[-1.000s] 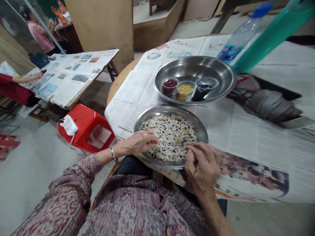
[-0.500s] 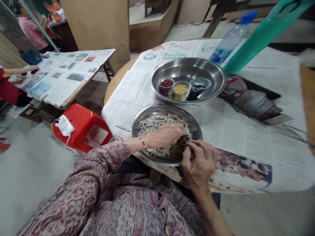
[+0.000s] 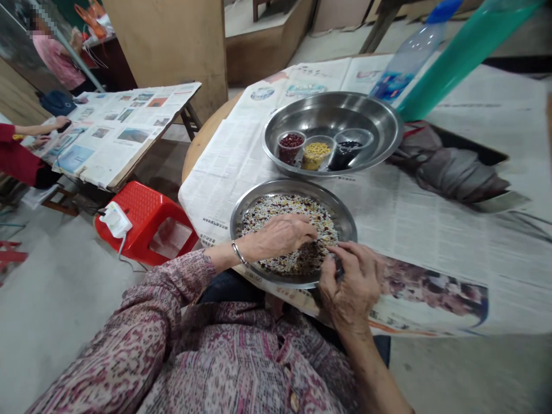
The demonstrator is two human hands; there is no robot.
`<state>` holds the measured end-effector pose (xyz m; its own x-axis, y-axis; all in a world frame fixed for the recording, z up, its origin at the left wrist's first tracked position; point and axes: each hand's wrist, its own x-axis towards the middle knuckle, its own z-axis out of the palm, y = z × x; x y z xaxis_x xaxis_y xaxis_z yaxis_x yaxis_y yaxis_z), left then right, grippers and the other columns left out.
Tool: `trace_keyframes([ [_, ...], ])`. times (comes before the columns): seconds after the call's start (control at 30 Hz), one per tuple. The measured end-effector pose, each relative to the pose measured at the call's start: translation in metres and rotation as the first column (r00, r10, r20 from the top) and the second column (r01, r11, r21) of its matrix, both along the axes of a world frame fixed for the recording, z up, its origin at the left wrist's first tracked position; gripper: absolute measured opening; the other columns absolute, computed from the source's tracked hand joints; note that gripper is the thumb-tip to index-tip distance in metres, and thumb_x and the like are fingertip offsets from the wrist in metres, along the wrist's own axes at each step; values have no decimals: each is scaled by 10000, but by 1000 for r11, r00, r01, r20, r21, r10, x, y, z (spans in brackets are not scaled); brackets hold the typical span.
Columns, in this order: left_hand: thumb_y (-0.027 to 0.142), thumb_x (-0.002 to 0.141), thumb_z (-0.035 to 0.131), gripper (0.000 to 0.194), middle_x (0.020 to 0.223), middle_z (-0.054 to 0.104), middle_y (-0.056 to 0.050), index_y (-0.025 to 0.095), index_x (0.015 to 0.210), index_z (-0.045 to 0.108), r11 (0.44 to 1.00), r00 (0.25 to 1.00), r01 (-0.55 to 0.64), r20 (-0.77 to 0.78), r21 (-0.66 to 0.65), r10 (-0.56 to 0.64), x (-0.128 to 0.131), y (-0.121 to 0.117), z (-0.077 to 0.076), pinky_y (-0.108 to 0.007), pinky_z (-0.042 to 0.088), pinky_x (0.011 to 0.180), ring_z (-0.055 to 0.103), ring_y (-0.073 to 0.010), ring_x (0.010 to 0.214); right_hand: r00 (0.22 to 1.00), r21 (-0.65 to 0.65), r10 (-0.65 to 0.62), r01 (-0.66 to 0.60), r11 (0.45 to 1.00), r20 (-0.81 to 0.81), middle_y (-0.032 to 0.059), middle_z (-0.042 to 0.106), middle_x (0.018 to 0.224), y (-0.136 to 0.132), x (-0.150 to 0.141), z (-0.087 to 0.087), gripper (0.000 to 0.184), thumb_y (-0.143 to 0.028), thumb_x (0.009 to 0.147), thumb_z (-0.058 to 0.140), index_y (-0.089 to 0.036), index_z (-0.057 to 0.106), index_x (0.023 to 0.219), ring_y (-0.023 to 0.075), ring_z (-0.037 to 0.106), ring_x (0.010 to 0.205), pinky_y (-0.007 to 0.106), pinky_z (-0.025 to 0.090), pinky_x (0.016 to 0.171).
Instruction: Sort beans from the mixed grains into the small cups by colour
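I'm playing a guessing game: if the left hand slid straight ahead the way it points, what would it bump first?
The left hand would probably meet the right side of the metal plate. Height is hard to judge, so it might brush the mixed beans and grains first.

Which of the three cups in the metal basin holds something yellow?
The middle cup alone shows yellow; the left cup holds dark red, the right cup black.

Speckled grains (image 3: 297,206), white, yellow, seemingly dark red
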<state>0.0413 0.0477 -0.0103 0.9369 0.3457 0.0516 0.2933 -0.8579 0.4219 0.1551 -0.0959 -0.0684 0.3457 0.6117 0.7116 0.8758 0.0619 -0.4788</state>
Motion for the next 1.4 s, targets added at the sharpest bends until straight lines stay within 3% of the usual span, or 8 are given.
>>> trace_keyframes([
  [0.13, 233, 954, 543, 195, 939, 654, -38, 191, 954, 734, 978, 981, -129, 124, -167, 150, -18, -7, 0, -254, 456, 839, 598, -136, 871, 1000, -9, 1, -1, 1000, 9, 107, 647, 1056, 0, 0, 0, 211, -146, 863, 569, -199, 638, 1055, 256, 593, 1074, 452, 468, 971],
  [0.23, 233, 898, 608, 149, 861, 674, -28, 188, 906, 750, 886, 918, -257, 189, -385, 348, -31, -13, 0, -267, 459, 809, 594, -133, 809, 1000, -8, 7, -7, 1000, 20, 115, 651, 1050, 0, 1, 0, 197, -142, 863, 572, -188, 641, 1042, 259, 595, 1068, 454, 470, 968],
  [0.4, 242, 865, 600, 178, 670, 636, 9, 152, 935, 737, 431, 804, -313, 5, -846, 595, -40, -23, 4, -227, 430, 603, 534, -86, 585, 999, -17, 9, -8, 1000, 37, 121, 657, 1032, -1, 1, 1, 176, -157, 871, 562, -180, 649, 1022, 264, 598, 1057, 459, 468, 961],
  [0.53, 230, 841, 633, 126, 715, 647, -11, 132, 865, 708, 62, 723, -171, -82, -983, 686, -40, -27, 3, -207, 445, 592, 555, -66, 588, 1000, -60, 4, -2, 998, 30, 127, 665, 1030, -2, 1, 1, 166, -186, 882, 547, -178, 655, 1008, 267, 604, 1052, 455, 471, 949],
  [0.77, 109, 841, 578, 93, 719, 626, -32, 105, 832, 671, -297, 579, 105, -184, -949, 795, -46, -30, 1, -182, 448, 590, 549, -65, 615, 956, -240, 34, 39, 970, 292, 90, 718, 957, 1, 4, 25, 178, -241, 909, 570, -178, 672, 1041, 243, 621, 898, 399, 455, 901],
  [1.0, 14, 863, 513, 163, 792, 649, -70, 94, 859, 655, -448, 517, 249, -274, -859, 811, -44, -46, -4, -223, 486, 708, 599, -97, 708, 890, -461, 294, -111, 880, 348, 85, 702, 936, 31, 10, 41, 239, -226, 949, 489, -155, 695, 1048, 224, 604, 843, 317, 459, 736],
  [1.17, 41, 886, 518, 156, 821, 660, -81, 94, 882, 664, -468, 525, 277, -276, -839, 805, -48, -53, -4, -257, 489, 776, 617, -118, 754, 845, -581, 390, -121, 805, 365, 77, 683, 886, 39, 12, 32, 229, -179, 933, 487, -175, 713, 973, 225, 594, 842, 323, 436, 734],
  [1.4, 89, 901, 539, 131, 809, 661, -64, 104, 899, 669, -457, 544, 290, -248, -841, 802, -48, -54, -2, -250, 478, 766, 616, -115, 756, 867, -569, 364, -117, 814, 342, 88, 675, 798, 37, 12, 29, 257, -176, 922, 453, -169, 696, 839, 222, 601, 780, 328, 440, 717],
])
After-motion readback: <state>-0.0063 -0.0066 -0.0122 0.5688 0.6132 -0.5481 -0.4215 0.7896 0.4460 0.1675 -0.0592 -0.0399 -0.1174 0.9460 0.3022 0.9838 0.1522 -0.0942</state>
